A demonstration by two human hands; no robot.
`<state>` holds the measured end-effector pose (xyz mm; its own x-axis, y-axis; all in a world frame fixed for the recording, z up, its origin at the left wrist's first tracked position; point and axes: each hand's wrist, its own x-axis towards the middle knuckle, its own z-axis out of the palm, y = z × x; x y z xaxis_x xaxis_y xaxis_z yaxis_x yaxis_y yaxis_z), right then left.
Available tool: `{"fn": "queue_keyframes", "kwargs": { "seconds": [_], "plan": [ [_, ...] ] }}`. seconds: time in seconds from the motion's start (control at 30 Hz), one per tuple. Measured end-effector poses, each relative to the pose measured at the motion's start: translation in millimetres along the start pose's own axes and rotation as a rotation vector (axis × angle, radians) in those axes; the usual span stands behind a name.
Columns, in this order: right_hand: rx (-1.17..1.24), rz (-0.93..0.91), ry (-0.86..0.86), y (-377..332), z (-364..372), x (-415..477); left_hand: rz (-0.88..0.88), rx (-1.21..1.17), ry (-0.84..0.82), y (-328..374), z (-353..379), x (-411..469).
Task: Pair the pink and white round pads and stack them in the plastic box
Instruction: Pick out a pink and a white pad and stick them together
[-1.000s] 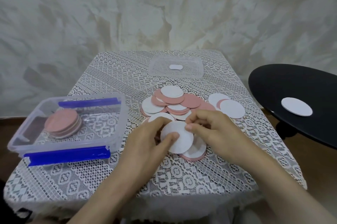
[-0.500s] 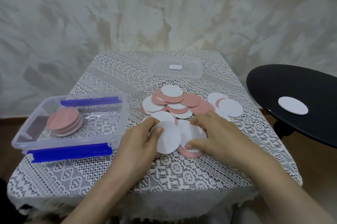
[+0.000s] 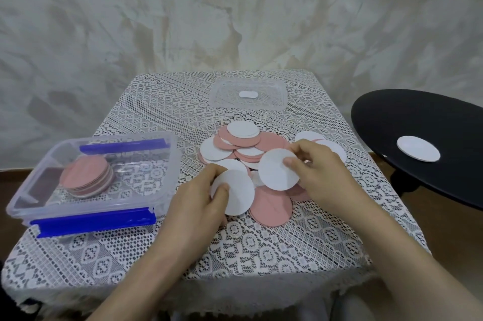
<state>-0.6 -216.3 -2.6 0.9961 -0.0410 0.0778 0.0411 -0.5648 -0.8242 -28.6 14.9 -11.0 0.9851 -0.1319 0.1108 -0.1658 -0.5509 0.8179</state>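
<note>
A loose pile of pink and white round pads (image 3: 243, 146) lies in the middle of the lace-covered table (image 3: 261, 247). My left hand (image 3: 198, 200) pinches one white pad (image 3: 239, 193) at its left edge. My right hand (image 3: 317, 173) pinches a second white pad (image 3: 277, 170), lifted and tilted above the pile. A pink pad (image 3: 271, 208) lies flat between and below them. The clear plastic box (image 3: 86, 176) with blue clips stands at the left and holds a stack of pads (image 3: 86, 175) with a pink one on top.
The box's clear lid (image 3: 248, 95) lies at the table's far side. To the right stands a round black table (image 3: 418, 142) with one white pad (image 3: 418, 148) on it. A wrinkled pale sheet covers the wall behind.
The two hands have separated, each with a white pad. My right hand lifted its pad up and right, uncovering the pink pad beneath. My left hand stayed roughly in place.
</note>
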Motion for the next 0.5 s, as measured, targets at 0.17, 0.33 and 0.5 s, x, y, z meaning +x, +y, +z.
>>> {"fn": "queue_keyframes", "kwargs": {
  "seconds": [0.17,0.33,0.5],
  "plan": [
    [0.176,0.004,-0.141,-6,2,-11,0.004,-0.063,-0.027,2,-1,-4],
    [0.183,0.019,-0.166,-17,15,-27,0.02,-0.213,-0.114,6,1,-7],
    [0.071,-0.033,-0.111,-20,22,-30,0.025,-0.222,-0.173,3,2,-7]
  ]
}}
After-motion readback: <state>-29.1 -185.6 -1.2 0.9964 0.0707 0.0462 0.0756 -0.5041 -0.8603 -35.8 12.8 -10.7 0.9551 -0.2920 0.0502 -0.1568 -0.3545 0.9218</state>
